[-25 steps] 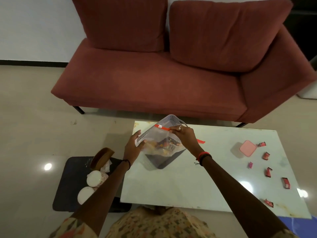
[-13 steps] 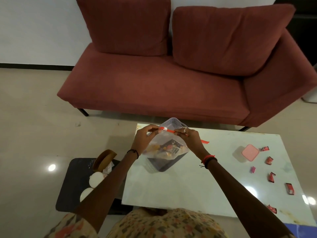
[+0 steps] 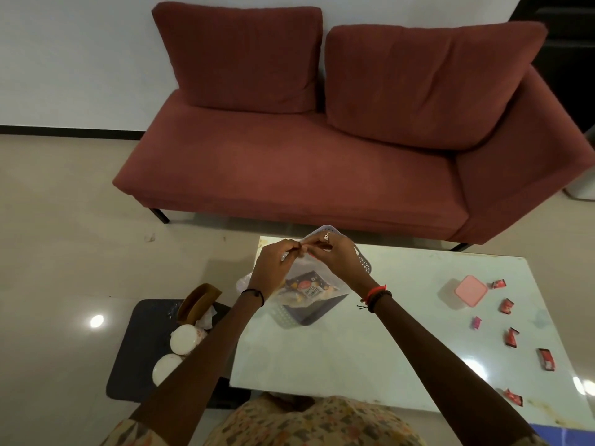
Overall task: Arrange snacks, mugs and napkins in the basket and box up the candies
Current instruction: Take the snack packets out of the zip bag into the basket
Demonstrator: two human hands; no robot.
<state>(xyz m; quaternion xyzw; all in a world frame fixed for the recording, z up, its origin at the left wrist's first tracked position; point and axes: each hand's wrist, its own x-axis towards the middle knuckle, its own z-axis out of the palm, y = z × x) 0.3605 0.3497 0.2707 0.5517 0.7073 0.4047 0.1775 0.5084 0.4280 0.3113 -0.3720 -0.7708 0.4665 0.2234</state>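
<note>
Pale glossy floor tiles (image 3: 58, 252) spread across the room, catching 1 bright ceiling reflection at the left. From the head camera we see a red sofa (image 3: 306, 175) with 2 back cushions against a white wall, standing on thin dark legs.

Just in front of it sits our white desk (image 3: 370, 342), its top shiny and lightly stained near the edges. Above its far left corner we hold a clear zip bag (image 3: 309, 284) of snacks with both hands. Our left hand (image 3: 273, 268) and right hand (image 3: 338, 255) are both closed in a pinch on the bag's top edge, fingertips nearly meeting. The bag hangs over a grey perforated basket (image 3: 362, 263) standing on the desk; whether the bag touches it we cannot tell.

Toward the right of the desk lies a pink lidded box (image 3: 470, 290), with red-wrapped candies (image 3: 506, 306) scattered beside and below it, well apart from the basket.

Left of the desk, on the floor, a dark mat (image 3: 135, 355) carries 2 white mugs (image 3: 184, 339), a brown holder (image 3: 196, 300) and crumpled napkins (image 3: 206, 320) close together.
</note>
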